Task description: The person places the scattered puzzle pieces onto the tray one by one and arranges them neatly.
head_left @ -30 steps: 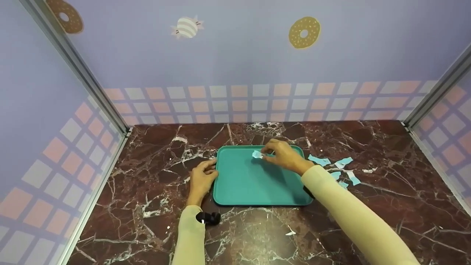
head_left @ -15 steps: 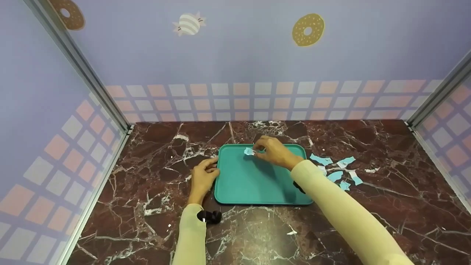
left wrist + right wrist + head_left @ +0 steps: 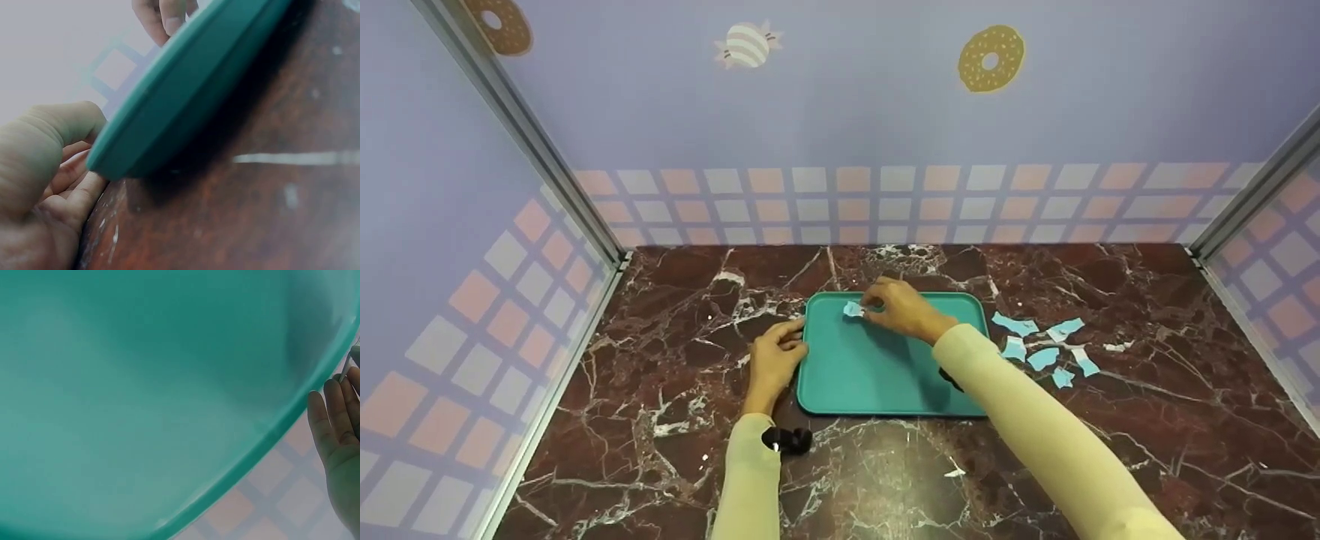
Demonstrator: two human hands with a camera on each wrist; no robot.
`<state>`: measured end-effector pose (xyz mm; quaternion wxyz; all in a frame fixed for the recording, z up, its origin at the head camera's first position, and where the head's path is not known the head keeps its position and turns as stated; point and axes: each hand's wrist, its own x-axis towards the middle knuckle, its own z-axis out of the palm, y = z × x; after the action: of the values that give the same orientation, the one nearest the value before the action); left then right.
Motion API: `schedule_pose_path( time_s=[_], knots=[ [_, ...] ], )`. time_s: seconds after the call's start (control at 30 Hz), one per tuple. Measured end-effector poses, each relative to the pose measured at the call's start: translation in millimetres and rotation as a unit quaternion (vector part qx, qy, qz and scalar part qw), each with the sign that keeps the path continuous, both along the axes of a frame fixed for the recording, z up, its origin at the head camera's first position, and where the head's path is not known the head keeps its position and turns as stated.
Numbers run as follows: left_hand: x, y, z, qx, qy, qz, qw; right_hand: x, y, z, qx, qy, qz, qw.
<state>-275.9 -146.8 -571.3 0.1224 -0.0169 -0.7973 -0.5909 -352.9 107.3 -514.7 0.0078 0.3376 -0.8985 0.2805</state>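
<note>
A teal rectangular tray (image 3: 877, 367) lies on the marbled tabletop in the head view. At its left rim, my left hand (image 3: 772, 364) holds the edge; in the left wrist view the thumb (image 3: 79, 119) bends over the rim and fingers lie against the tray's side. Above the back left part of the tray, my right hand (image 3: 906, 309) pinches a small torn scrap of light blue and white paper (image 3: 852, 309). From the right wrist, that scrap appears edge-on between thumb and fingers (image 3: 333, 405). Whether the scrap touches the tray I cannot tell.
Several torn light blue paper scraps (image 3: 1043, 358) lie on the marbled tabletop (image 3: 660, 480) to the right of the tray. A patterned wall (image 3: 840, 135) closes off the back, and side panels (image 3: 472, 300) stand at left and right.
My right hand has moved left across the tray with the paper scrap, uncovering more of the loose scraps at the right. The left hand stays at the tray's left rim.
</note>
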Motion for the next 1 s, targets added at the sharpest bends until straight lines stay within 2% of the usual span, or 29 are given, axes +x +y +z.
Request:
schedule_pose_path(
  time_s=[0.2, 0.43, 0.6, 0.8, 1.0],
  knots=[
    [1.4, 0.3, -0.5, -0.005, -0.006, 0.002, 1.0000, -2.2, -8, -8.4, -0.011, -0.002, -0.002, 0.9999],
    [3.7, 1.4, -1.9, 0.000, -0.013, 0.000, 0.9999, -1.3, -16, -10.7, -0.006, 0.002, -0.006, 1.0000],
    [3.3, 1.9, 0.3, 0.002, -0.009, -0.005, 0.9999, -3.0, -24, -9.7, 0.012, 0.012, -0.012, 0.9998],
    [1.6, 0.4, 1.9, 0.005, -0.009, -0.003, 0.9999, -3.8, -34, -5.4, 0.042, -0.002, -0.021, 0.9989],
    [2.1, 0.1, 0.1, 0.010, -0.009, -0.006, 0.9999, -4.5, -38, -7.6, 0.055, -0.006, -0.030, 0.9980]
  ],
)
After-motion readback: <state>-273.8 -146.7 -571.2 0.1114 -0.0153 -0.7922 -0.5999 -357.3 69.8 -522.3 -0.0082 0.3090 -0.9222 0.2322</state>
